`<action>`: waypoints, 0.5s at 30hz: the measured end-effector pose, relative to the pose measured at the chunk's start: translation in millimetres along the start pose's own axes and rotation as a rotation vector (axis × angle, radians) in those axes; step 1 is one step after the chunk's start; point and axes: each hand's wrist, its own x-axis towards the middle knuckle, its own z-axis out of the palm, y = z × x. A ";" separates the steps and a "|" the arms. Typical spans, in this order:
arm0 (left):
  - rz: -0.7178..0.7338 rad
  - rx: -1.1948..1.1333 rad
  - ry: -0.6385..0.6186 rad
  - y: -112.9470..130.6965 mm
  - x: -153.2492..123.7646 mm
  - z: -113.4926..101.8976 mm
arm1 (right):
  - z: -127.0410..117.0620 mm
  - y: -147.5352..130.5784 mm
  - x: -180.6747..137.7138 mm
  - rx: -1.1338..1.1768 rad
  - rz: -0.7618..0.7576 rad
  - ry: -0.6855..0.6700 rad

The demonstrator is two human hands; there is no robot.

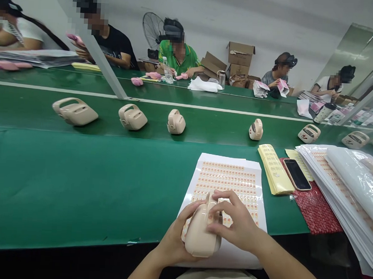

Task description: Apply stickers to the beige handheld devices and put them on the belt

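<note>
My left hand (177, 234) is wrapped around the left side of a small beige device with a loop handle (200, 236), holding it tilted near the table's front edge. Against the handle and right side of this device rest the bent fingers of my right hand (232, 219), with the thumb pressed near its edge. Whether a small sticker is under those fingertips I cannot make out. Beneath both hands lies a white sheet of small orange stickers (225, 175), partly covered by the device and my arms.
Similar beige devices (133, 117) stand spaced along the green belt (206, 128). To my right are a yellow sticker pad (274, 171), a phone (297, 174), red bubble wrap (317, 206) and stacked sheets (333, 197). Several co-workers sit across, beyond slanted metal posts (94, 47).
</note>
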 end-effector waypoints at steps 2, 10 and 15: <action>-0.005 0.000 -0.005 0.2 0.4 -0.1 | 0.0 1.4 -1.3 -0.046 0.020 0.015; 0.124 0.054 -0.004 6.3 3.9 -0.2 | 13.0 18.3 9.1 0.243 0.054 -0.055; 0.177 0.046 0.002 9.4 7.3 0.6 | 24.0 21.8 11.3 0.380 0.113 0.007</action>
